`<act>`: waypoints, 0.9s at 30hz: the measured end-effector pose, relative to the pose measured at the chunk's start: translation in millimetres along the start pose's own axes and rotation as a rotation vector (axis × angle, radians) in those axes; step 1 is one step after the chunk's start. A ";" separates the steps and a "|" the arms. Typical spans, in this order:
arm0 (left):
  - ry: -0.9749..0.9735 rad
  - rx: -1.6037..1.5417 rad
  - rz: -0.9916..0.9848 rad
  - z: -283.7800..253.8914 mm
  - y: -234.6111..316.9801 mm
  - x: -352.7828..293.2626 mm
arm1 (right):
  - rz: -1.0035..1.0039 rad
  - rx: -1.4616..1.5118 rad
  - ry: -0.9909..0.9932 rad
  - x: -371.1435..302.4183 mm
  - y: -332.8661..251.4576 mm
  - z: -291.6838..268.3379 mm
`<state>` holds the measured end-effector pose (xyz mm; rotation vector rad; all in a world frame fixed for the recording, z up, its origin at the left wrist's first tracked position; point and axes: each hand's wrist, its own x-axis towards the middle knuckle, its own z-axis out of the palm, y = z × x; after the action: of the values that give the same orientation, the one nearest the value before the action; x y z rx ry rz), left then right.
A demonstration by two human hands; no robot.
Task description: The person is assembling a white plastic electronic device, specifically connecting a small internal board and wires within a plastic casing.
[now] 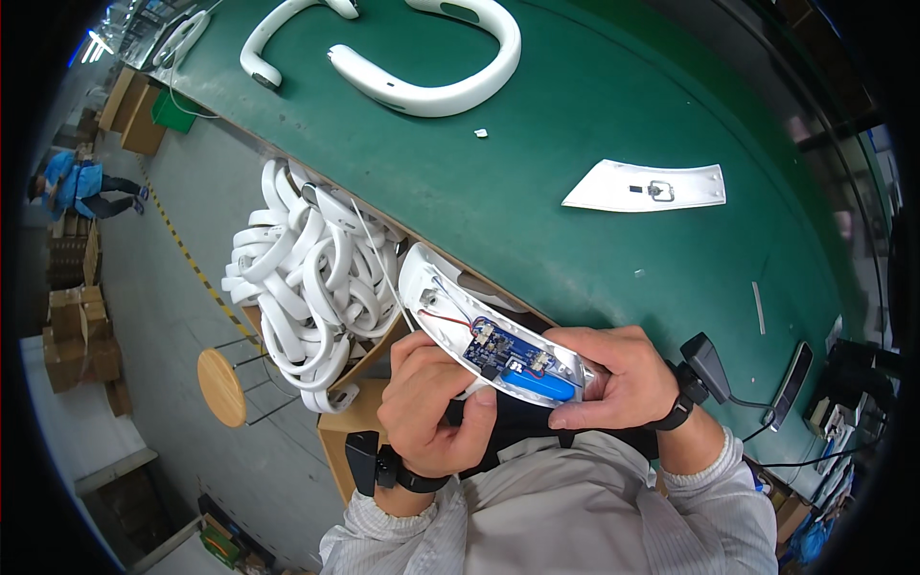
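Observation:
A curved white plastic housing (444,299) is held in front of my body with its inside facing up. Inside it sit a blue circuit board (508,349) with thin red and pale wires, and a blue battery cell (539,384). My right hand (623,376) grips the housing's right end between thumb and fingers. My left hand (429,407) is closed at its lower left edge, fingers bent and thumb near the rim; part of that grip is hidden. A thin white cord or strip (377,251) runs up from near my left fingers.
A white cover piece (644,187) lies on the green table (537,240), with U-shaped white devices (450,99) beyond. Left of the table edge, a cardboard box holds a heap of white curved parts (307,278). A phone (792,383), wooden stool (222,387) and distant person (81,182) also show.

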<state>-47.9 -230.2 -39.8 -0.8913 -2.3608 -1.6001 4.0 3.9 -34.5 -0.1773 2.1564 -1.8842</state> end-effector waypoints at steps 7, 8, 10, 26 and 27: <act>0.005 0.007 -0.010 0.1 0.2 -1.5 | 0.009 0.006 0.001 -0.6 -0.5 1.1; 0.006 0.012 -0.014 -0.2 0.2 -1.7 | 0.009 0.007 0.001 -0.5 -0.1 1.5; 0.000 0.012 -0.019 -0.7 1.0 -1.2 | 0.026 0.031 0.001 -0.9 0.2 1.8; 0.004 0.007 -0.029 1.6 0.7 -1.4 | 0.045 0.071 -0.010 -2.1 0.8 0.6; 0.002 0.005 -0.029 1.4 0.5 -2.0 | 0.036 0.068 -0.006 -2.2 2.1 1.1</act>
<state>-45.7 -229.6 -40.8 -0.8584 -2.3857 -1.6042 6.6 3.8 -36.5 -0.1302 2.0743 -1.9308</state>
